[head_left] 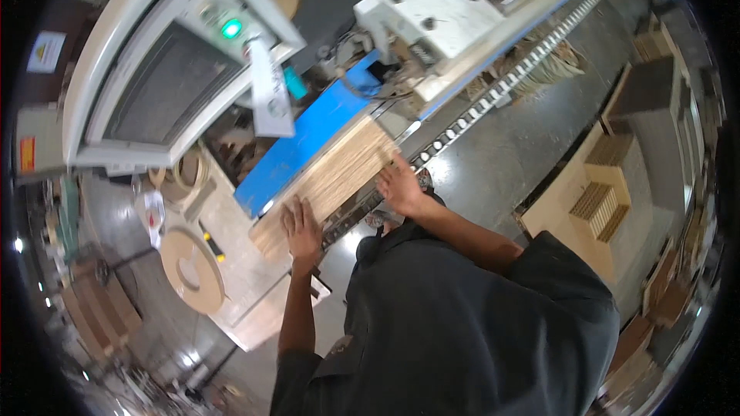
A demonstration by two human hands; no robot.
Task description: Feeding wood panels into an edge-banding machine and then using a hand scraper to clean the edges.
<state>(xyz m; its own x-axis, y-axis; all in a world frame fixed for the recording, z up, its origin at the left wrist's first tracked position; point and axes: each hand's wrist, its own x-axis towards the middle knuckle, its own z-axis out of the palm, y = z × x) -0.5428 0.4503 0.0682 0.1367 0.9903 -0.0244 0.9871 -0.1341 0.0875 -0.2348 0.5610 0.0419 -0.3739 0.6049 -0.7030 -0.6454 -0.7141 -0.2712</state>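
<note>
A wood-grain board (339, 173), long and narrow, lies slantwise in front of me along a blue machine guard (308, 139). My left hand (302, 229) rests on its near left part, fingers stretched out over the top face. At the board's right end is my right hand (399, 186), fingers extended and their tips at the edge. Neither hand is wrapped around the board. Under and beyond the board runs a machine rail with a row of light rollers (493, 96), leading to the upper right.
A white-framed control panel (177, 69) with a lit green button stands at the upper left. On a pale side table (258, 312) are a ring-shaped roll (193, 271) and a yellow-and-black cutter (213, 245). Stacked small wooden pieces (601, 208) sit on a bench at right.
</note>
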